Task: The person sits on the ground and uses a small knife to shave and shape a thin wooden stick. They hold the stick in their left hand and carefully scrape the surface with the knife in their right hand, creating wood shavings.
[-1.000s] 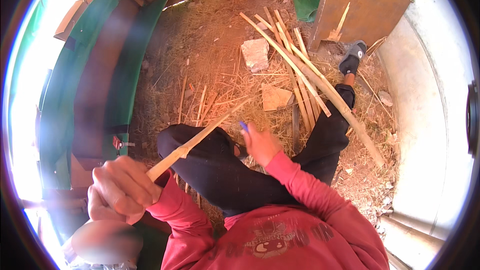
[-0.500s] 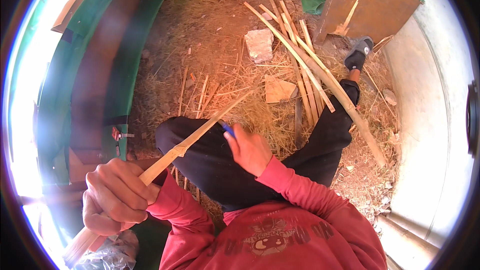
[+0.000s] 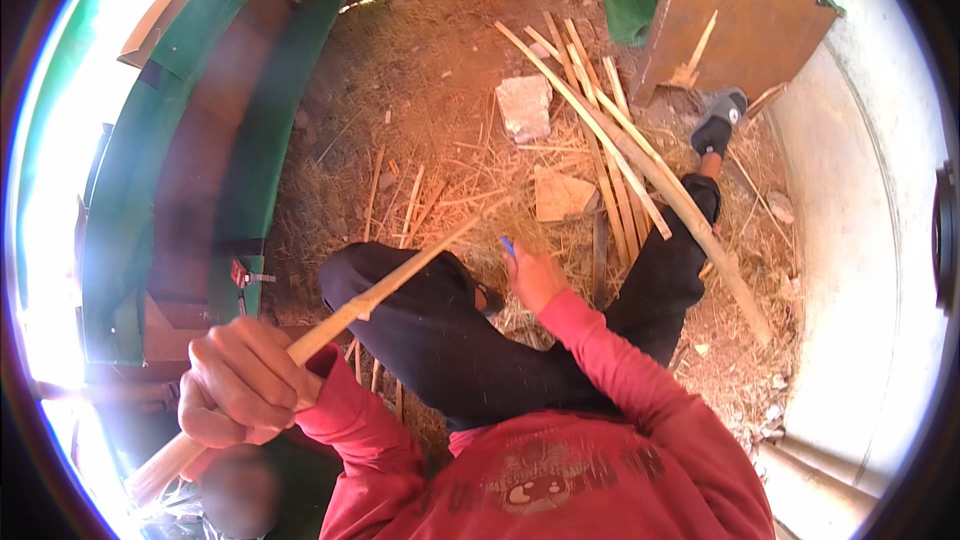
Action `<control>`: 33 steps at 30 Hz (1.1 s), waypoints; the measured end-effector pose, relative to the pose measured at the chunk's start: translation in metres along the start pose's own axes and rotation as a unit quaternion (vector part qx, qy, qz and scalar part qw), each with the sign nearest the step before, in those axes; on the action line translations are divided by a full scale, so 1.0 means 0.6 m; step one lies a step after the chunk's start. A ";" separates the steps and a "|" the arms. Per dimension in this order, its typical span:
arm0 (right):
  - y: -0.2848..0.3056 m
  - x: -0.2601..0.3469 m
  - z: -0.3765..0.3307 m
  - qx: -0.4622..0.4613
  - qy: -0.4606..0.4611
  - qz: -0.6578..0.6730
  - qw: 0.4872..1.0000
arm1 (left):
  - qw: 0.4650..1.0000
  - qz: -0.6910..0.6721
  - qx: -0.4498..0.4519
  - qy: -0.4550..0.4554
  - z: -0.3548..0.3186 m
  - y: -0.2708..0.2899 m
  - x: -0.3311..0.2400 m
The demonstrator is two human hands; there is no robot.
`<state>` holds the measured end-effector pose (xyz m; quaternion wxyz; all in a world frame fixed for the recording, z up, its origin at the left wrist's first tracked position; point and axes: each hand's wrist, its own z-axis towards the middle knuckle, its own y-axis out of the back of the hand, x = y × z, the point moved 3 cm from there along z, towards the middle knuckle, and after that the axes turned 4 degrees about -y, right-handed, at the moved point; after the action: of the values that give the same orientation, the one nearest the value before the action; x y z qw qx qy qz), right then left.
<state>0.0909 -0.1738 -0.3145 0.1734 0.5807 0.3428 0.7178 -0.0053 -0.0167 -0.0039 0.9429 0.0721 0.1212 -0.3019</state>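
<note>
My left hand (image 3: 245, 380) is wrapped round the lower part of a long bamboo strip (image 3: 385, 285). The strip slants up and away to the right over my bent left leg, with a raised node partway along it. Past the strip's right side, my right hand (image 3: 535, 275) is closed around a blue-handled knife (image 3: 507, 245). Only a bit of the blue handle shows, and the blade cannot be made out. A gap separates this hand from the strip.
Several split bamboo strips (image 3: 590, 130) lie on the straw-covered ground, with a thicker bamboo pole (image 3: 690, 215) beside them. A pale stone block (image 3: 523, 108) and a flat tan piece (image 3: 562, 194) lie nearby. A brown board (image 3: 735, 25) leans at the back right.
My right hand and the knife have moved right, away from the bamboo strip. My left hand keeps its grip, with the strip at nearly the same slant.
</note>
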 end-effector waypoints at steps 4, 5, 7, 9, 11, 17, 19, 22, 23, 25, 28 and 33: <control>0.054 0.120 -0.036 -0.003 0.103 0.112 0.988 | 1.000 0.006 0.006 -0.005 -0.002 -0.007 -0.002; 0.056 0.131 -0.042 -0.011 0.138 0.120 0.983 | 1.000 0.003 0.009 0.001 0.000 -0.006 -0.001; 0.016 0.089 -0.016 0.030 0.030 0.106 0.993 | 1.000 0.005 -0.004 0.008 0.001 -0.005 0.000; -0.005 0.042 -0.001 -0.031 0.023 0.043 0.998 | 0.999 0.024 -0.024 0.000 -0.008 0.000 -0.011; 0.008 0.060 0.001 0.023 0.035 0.011 0.999 | 0.999 0.036 -0.039 -0.011 -0.017 0.002 -0.021; 0.020 0.090 -0.013 0.006 0.069 0.047 0.996 | 0.998 0.038 -0.049 -0.018 -0.025 -0.003 -0.028; -0.015 0.020 -0.003 0.012 0.022 0.001 1.000 | 0.998 0.027 -0.044 -0.020 -0.024 0.003 -0.027; -0.018 -0.003 0.006 0.055 0.013 -0.052 0.997 | 0.998 0.033 -0.040 -0.035 -0.026 0.002 -0.028; -0.006 0.027 0.001 0.011 0.059 -0.001 0.998 | 0.998 0.039 -0.048 -0.026 -0.030 0.003 -0.030; 0.008 0.083 -0.014 0.001 0.113 0.032 0.993 | 0.997 0.052 -0.055 -0.013 -0.029 0.010 -0.037; -0.034 0.036 0.007 0.004 0.067 0.024 0.997 | 0.998 0.017 -0.051 -0.033 -0.023 0.017 -0.025; -0.053 -0.061 0.040 0.043 0.009 -0.038 0.998 | 0.997 0.020 -0.057 -0.041 -0.023 0.020 -0.023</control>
<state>0.1185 -0.1682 -0.3606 0.1718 0.5675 0.3966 0.7008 -0.0117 0.0037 -0.0124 0.9553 0.0080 0.0982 -0.2787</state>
